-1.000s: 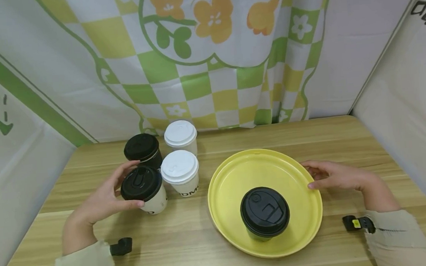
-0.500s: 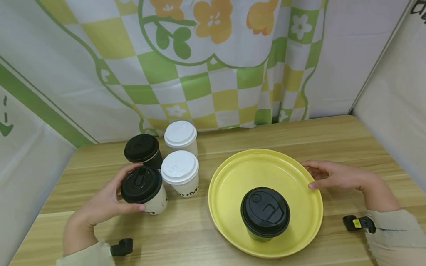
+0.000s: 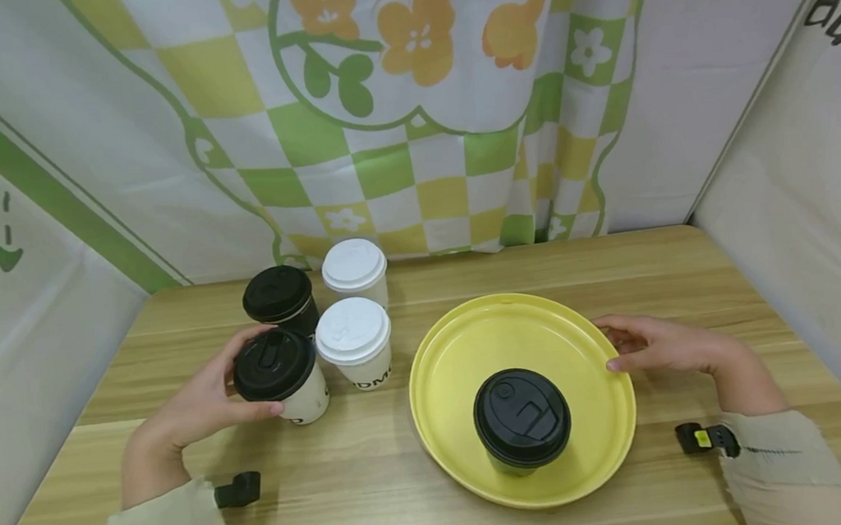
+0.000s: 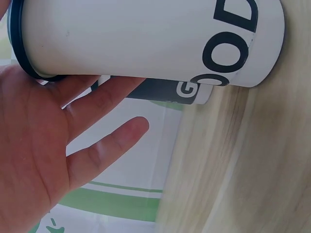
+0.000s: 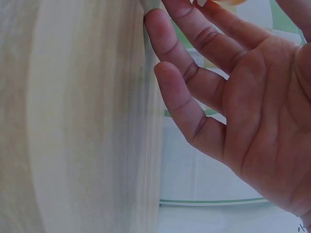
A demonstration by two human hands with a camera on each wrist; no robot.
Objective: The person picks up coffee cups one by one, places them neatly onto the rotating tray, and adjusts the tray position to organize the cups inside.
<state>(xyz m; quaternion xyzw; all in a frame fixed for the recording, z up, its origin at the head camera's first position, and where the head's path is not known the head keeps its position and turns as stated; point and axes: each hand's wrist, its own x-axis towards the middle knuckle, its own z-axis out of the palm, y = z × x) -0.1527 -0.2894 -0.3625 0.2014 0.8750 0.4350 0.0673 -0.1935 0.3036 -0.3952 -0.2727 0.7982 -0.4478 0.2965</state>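
Observation:
My left hand (image 3: 205, 399) holds a white paper cup with a black lid (image 3: 274, 365), thumb on the near side and fingers round the far side. Dark letters run near its base in the left wrist view, where two of my fingers (image 4: 109, 150) spread away from the cup wall (image 4: 121, 39). On the right, my right hand (image 3: 664, 348) grips the edge of a round yellow tray (image 3: 450, 359), thumb at the rim. A cup with a black lid (image 3: 523, 419) stands on the tray, towards its near side.
Close behind the held cup stand a black cup (image 3: 279, 298) and two white-lidded cups, one nearer (image 3: 354, 334) and one farther (image 3: 354, 268). The wooden table (image 3: 335, 500) ends at a checked curtain (image 3: 383, 166), with fabric walls either side.
My left fingers have closed in a little on the black-lidded cup, and its lid has shifted slightly left. My right hand and the tray stay in place.

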